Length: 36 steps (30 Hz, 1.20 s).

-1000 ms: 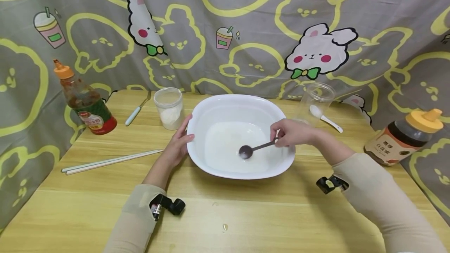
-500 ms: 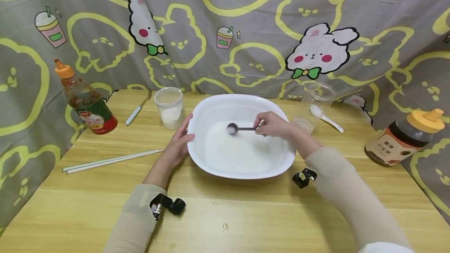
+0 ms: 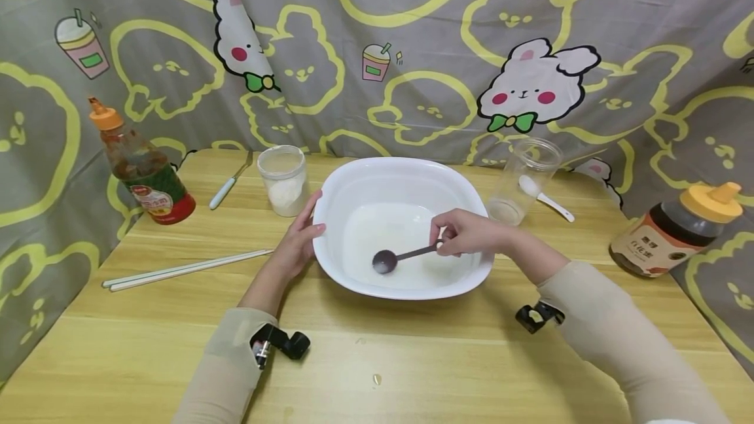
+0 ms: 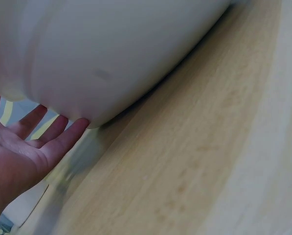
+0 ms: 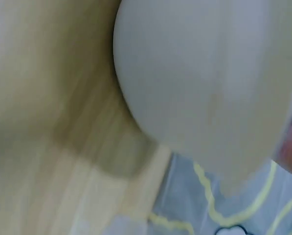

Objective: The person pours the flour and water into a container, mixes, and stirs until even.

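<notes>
In the head view a white oval basin (image 3: 400,167) stands on the table with a shallow whitish layer, seemingly liquid, in its bottom. My left hand (image 3: 296,241) holds its left side, thumb over the rim; the left wrist view shows spread fingers (image 4: 67,139) touching the outer wall. My right hand (image 3: 468,231) pinches the handle end of a dark brown measuring spoon (image 3: 385,262) over the basin. The spoon's round bowl is low, at or near the whitish surface. In the right wrist view only a sliver of hand (image 5: 291,152) shows behind the basin.
Left of the basin are a jar of white powder (image 3: 287,194), a spreader-like tool (image 3: 222,192), chopsticks (image 3: 182,270) and a red sauce bottle (image 3: 156,188). On the right stand a clear jar (image 3: 518,182), a white spoon (image 3: 550,203) and a honey bottle (image 3: 671,234).
My right hand has swept the measuring spoon up and left, then down toward the basin's near side. My left hand and the basin have stayed in place.
</notes>
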Each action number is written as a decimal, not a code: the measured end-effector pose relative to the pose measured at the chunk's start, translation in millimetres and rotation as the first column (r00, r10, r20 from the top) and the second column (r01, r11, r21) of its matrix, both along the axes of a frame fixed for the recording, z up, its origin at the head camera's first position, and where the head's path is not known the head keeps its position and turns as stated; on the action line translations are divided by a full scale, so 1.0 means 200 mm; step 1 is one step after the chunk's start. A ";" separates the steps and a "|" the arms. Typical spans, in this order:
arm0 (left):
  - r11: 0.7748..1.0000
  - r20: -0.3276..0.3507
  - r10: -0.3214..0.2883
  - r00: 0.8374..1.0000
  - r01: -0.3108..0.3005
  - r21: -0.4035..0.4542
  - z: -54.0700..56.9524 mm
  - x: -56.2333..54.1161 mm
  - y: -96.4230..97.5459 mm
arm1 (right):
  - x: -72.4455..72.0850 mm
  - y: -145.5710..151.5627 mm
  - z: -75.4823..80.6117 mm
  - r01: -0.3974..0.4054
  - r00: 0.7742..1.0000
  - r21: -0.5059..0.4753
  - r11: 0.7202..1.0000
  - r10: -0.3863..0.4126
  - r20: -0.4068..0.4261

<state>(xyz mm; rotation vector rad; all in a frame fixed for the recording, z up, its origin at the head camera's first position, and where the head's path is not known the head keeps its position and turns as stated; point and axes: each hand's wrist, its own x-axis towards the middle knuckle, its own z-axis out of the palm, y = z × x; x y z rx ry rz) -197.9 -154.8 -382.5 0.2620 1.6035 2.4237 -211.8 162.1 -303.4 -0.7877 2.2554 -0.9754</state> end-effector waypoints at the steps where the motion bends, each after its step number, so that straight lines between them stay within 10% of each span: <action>1: 1.000 0.002 0.001 1.000 -0.001 -0.001 0.00 0.00 0.00 | 0.00 0.03 0.01 0.004 1.000 0.009 1.000 -0.004 -0.016; 17: 1.000 -0.007 -0.003 1.000 0.003 0.009 0.00 0.00 0.00 | -0.16 0.01 0.01 0.262 0.963 -0.010 0.965 -0.263 -0.056; 28: 1.000 -0.008 -0.005 1.000 0.005 0.016 0.00 0.00 0.00 | -0.05 -0.13 -0.03 0.150 0.984 -0.110 0.983 -0.137 0.117; 36: 1.000 -0.005 -0.002 1.000 0.002 0.010 0.00 0.00 0.00 | -0.01 0.04 0.03 0.137 0.991 0.003 0.991 -0.137 -0.002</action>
